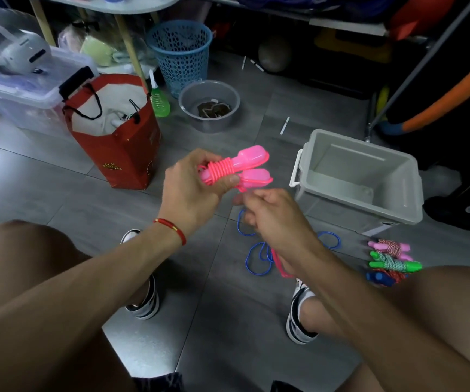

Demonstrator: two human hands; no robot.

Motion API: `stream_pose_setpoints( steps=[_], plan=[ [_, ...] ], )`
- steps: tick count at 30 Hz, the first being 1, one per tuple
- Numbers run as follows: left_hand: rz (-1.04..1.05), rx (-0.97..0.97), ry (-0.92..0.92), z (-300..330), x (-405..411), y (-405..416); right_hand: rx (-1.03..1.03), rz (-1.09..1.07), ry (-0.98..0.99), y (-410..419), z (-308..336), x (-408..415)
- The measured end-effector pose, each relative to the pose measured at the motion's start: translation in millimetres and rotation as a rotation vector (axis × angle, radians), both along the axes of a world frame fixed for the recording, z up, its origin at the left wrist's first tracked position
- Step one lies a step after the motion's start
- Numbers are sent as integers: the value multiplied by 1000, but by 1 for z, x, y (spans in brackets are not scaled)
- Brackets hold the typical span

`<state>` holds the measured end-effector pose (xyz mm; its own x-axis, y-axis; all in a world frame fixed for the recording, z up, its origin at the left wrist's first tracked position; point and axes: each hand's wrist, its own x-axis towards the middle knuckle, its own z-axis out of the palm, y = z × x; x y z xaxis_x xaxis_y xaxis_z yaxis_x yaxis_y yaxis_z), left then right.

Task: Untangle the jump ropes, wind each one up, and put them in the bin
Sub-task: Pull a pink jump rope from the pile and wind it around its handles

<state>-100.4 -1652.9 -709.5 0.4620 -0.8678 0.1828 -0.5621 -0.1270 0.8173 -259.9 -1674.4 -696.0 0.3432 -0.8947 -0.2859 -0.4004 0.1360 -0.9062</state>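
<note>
My left hand [192, 188] grips a pink jump rope [236, 168]: its two pink handles lie side by side with pink cord coiled around them. Just below them, my right hand [273, 219] pinches the loose end of the pink cord, and a short length hangs down past its wrist. A blue jump rope [258, 261] lies in loose loops on the floor beneath my hands. The grey bin [361, 176] stands open to the right and looks empty. Three wound ropes [391, 261], pink, green and blue handled, lie on the floor near my right knee.
A red paper bag [118, 142] stands left of my hands, with a clear lidded box [27, 94] behind it. A grey bowl [209, 106] and a blue mesh basket [181, 55] sit further back. My knees and shoes frame the floor tiles in front.
</note>
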Motion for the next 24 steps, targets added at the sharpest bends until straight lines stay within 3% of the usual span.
stream_pose_setpoints(
  steps=[7,10,12,14,17,19,21,24],
  plan=[
    [-34,-382,-616,-8,-20,0,223,-374,-279,-8,16,9],
    [-82,-457,-653,-11,-23,-2,218,-416,-337,-10,17,8],
    [-191,-463,-534,-8,-20,-3,190,-377,-398,-14,17,5],
    [-306,-424,-280,-5,-18,0,100,-324,-351,-20,17,2],
    [-409,-200,435,6,-10,6,-77,-197,-232,-26,11,-7],
    [-389,-36,795,12,3,4,-116,-36,-295,-25,13,-11],
    [-518,191,977,16,16,3,-128,130,-355,-23,15,-14],
    [-856,342,979,26,21,8,-67,327,-401,-30,14,-20]
  ],
)
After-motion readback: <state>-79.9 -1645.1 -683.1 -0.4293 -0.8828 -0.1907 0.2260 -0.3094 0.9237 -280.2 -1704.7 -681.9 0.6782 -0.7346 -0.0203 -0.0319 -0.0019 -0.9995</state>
